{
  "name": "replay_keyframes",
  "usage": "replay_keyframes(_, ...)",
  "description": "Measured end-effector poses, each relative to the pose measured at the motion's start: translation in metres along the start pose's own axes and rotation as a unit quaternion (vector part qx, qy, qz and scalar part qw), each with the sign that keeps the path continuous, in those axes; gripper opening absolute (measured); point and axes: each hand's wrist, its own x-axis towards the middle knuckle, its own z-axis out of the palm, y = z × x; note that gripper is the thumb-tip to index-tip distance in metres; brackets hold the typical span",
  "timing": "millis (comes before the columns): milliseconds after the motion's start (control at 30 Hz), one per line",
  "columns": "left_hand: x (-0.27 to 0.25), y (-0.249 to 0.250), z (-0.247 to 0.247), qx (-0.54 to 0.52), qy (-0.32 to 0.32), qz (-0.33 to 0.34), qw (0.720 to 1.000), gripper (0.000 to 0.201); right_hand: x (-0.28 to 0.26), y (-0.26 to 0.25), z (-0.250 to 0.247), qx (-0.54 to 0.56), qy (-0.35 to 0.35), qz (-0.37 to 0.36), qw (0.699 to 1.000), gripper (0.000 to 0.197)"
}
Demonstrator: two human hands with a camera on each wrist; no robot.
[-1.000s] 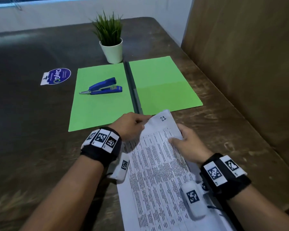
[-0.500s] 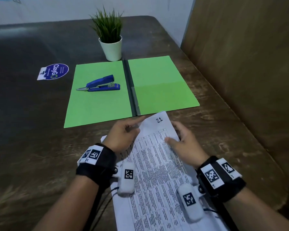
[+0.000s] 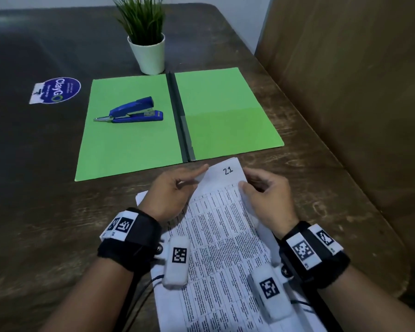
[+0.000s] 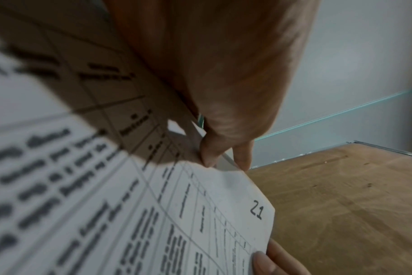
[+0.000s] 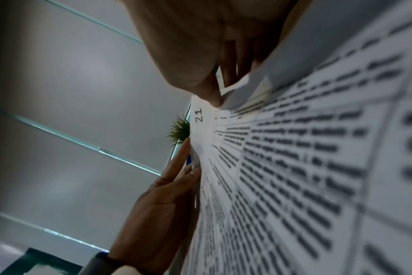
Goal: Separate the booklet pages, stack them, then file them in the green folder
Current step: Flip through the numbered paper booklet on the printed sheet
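The white printed booklet (image 3: 221, 224), its top page marked 21, lies lengthwise between my forearms on the near part of the table. My left hand (image 3: 198, 178) pinches its top left corner between thumb and fingers; the left wrist view shows that pinch (image 4: 223, 158) on the page edge (image 4: 200, 204). My right hand (image 3: 244, 179) grips the top right corner, with loose page edges fanned under the thumb (image 5: 212, 93). The green folder (image 3: 225, 111) lies open just beyond the booklet, spine toward me.
A blue stapler (image 3: 134, 112) rests on the folder's left flap. A white pot with a green plant (image 3: 150, 51) stands behind the spine. A round blue sticker (image 3: 58, 89) is at the left. A brown wooden panel (image 3: 357, 92) borders the table's right edge.
My right hand has moved from lying flat on the page to gripping the top right corner. My left hand has turned and now pinches the top left corner.
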Motion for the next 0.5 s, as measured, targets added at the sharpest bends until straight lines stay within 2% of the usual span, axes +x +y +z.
replay_keyframes(133,-0.001,0.002,0.001,0.008,0.005,-0.009,1.0,0.06,-0.005,0.0,-0.001,0.028,0.005,-0.009,1.0,0.041)
replay_keyframes(300,0.001,0.008,0.011,0.011,0.005,0.007,1.0,0.066,-0.01,-0.006,-0.014,0.007,-0.035,-0.023,0.999,0.041)
replay_keyframes(500,-0.002,0.012,0.015,0.017,-0.004,-0.003,1.0,0.062,-0.019,0.005,-0.032,0.002,-0.058,-0.014,0.998,0.043)
